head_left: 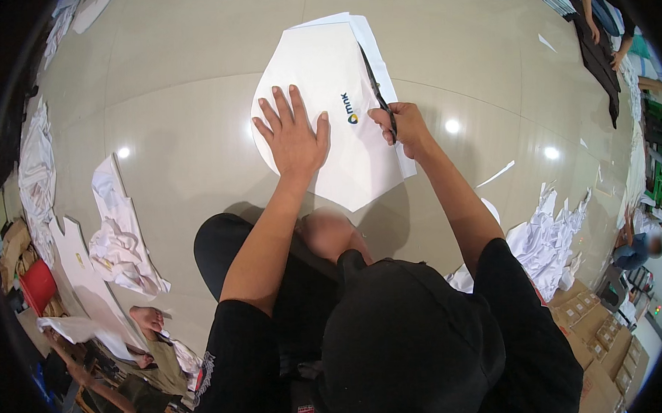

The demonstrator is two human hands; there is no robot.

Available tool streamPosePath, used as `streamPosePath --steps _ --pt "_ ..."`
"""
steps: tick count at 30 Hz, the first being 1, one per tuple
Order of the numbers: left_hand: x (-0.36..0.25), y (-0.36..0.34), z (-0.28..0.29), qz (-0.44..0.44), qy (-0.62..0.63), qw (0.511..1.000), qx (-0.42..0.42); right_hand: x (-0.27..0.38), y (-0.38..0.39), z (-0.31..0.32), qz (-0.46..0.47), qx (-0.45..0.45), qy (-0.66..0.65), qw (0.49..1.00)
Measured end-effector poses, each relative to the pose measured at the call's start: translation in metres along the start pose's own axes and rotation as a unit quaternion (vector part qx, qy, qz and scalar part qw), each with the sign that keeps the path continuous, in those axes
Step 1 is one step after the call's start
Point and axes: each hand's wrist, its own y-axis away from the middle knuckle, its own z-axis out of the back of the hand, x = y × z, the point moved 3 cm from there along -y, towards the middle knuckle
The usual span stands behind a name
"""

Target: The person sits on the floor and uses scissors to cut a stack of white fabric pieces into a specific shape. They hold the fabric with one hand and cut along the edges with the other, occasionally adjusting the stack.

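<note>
A white panel point(306, 60), apparently cloth, lies flat on the floor in front of me, with a small blue printed mark on its right half. Another white layer point(368, 39) sticks out from under its top and right edges. My left hand point(295, 138) presses flat on the panel's left side, its fingers spread. In my right hand point(405, 129) are black scissors point(378, 90), held by the handles. Their blades point up along the panel's right edge; how far they are apart is hard to make out.
Scraps of white cloth point(546, 230) are heaped at the right, near cardboard boxes point(591, 328). More white pieces point(118, 230) lie at the left. Other people are at the lower left and right edges, and a person's hands point(605, 47) are by dark cloth at the upper right.
</note>
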Motion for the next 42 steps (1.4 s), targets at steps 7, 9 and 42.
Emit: streamPosePath --steps 7,9,42 --pt "0.001 0.001 -0.001 -0.004 -0.006 1.000 -0.002 0.002 -0.001 -0.001 -0.007 -0.004 -0.009 1.000" --pt "0.001 0.000 -0.001 -0.005 -0.004 1.000 -0.004 0.009 -0.005 -0.002 -0.012 0.002 -0.034 0.999" --pt "0.002 0.000 -0.001 -0.002 -0.005 1.000 0.000 0.046 -0.034 -0.011 0.001 -0.001 -0.013 1.000"
